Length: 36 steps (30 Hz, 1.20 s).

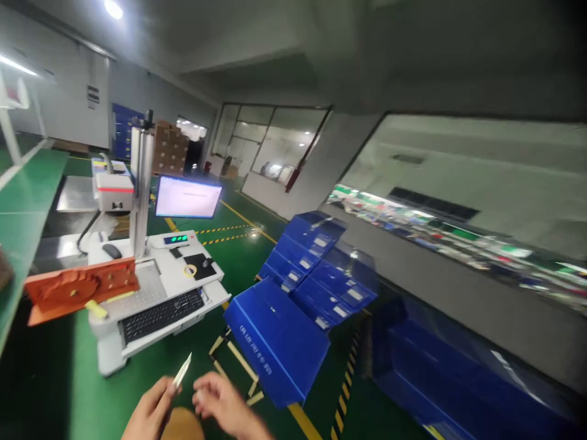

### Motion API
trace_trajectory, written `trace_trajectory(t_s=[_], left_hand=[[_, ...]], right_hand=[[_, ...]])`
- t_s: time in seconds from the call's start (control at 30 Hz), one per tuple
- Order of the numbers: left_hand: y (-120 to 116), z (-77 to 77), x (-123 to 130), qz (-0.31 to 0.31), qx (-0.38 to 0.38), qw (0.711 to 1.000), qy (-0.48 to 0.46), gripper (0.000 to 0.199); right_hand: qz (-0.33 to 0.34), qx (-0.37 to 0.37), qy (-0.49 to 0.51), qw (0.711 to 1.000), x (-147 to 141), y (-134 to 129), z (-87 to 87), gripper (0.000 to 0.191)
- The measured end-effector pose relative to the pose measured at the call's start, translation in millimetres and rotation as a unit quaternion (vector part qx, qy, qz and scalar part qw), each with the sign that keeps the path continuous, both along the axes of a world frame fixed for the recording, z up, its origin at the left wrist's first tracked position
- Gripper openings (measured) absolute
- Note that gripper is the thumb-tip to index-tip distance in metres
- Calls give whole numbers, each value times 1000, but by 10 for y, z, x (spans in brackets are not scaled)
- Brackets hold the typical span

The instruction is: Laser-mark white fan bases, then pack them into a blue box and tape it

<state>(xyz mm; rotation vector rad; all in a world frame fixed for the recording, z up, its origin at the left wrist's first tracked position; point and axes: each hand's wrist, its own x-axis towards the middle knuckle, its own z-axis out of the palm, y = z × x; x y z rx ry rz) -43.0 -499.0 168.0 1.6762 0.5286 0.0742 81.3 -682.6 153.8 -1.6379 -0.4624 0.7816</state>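
Note:
Near the bottom centre, my left hand [153, 406] is closed on a thin, pale, pointed piece [183, 370], whose tip points up and to the right. Just right of it, my right hand [219, 400] hangs apart from the piece with its fingers loosely curled and nothing visible between them. Beyond both hands stands a white machine table with a black keyboard [161, 313] on its pull-out shelf. An orange fixture [85, 286] lies at the table's left side.
A lit monitor [188, 197], a metal column [141, 189] and a mouse [111, 250] are on the white table. Blue boxes [279, 336] stand to the right on a low frame. A green bench [32, 201] runs along the left.

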Motion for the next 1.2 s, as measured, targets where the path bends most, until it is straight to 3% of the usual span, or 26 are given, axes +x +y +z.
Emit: trace_trajectory(t_s=[0.07, 0.13, 0.23, 0.33, 0.57, 0.8, 0.93, 1.07, 1.2], left_hand=[[-171, 210, -48, -18, -53, 996, -72, 77], [-298, 468, -147, -14, -84, 991, -103, 68], [-461, 789, -315, 12, -107, 989, -99, 60], [-602, 940, -464, 34, -108, 988, -101, 58], [-747, 1033, -665, 67, -101, 987, -104, 52], [-688, 1071, -752, 38, -35, 996, -79, 48], [-625, 1102, -812, 5, 106, 991, -84, 38], [-534, 1095, -859, 1, 271, 950, -157, 22], [-494, 1108, -884, -5, 341, 922, -182, 22]], right_hand=[[56, 97, 21, 994, 31, -33, 124, 71], [84, 159, 9, 984, 55, -72, 372, 60], [117, 169, -28, 978, 86, -138, 776, 46], [135, 165, -47, 976, 68, -170, 1020, 38], [128, 188, -71, 971, -59, -117, 1184, 27], [120, 179, -77, 974, -119, -98, 1139, 30], [105, 181, -83, 974, -181, -133, 1141, 28], [87, 178, -98, 975, -255, -178, 1196, 24], [88, 180, -116, 973, -312, -221, 1240, 19]])
